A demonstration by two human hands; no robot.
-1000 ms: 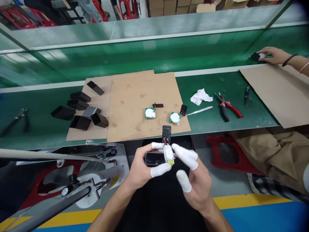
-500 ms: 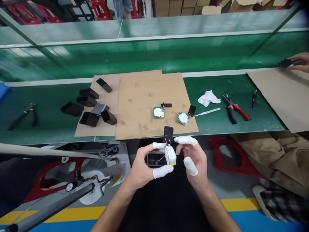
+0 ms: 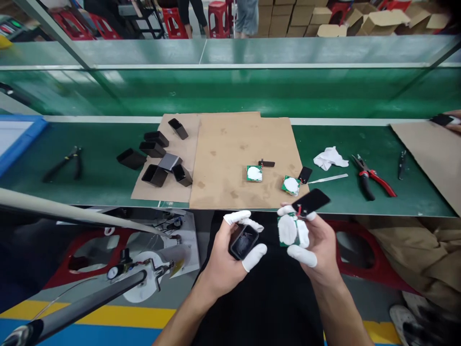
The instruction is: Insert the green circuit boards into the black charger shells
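Doing this step well seemed to call for gripping the green board [image 3: 289, 231] by its edges, so that the white paste [image 3: 287, 228] on its face was not smeared, and for sparing the red wire [image 3: 299, 210] by the black panel [image 3: 312, 201] any tug; the mouth of the black case [image 3: 244, 241] was probably best left unblocked by fingertips. The left hand [image 3: 226, 257] was clasped round the case, mouth turned upward; the right hand [image 3: 320, 247], apart from it, held the board between thumb and fingers, the panel jutting above them towards the desk [image 3: 346, 201]
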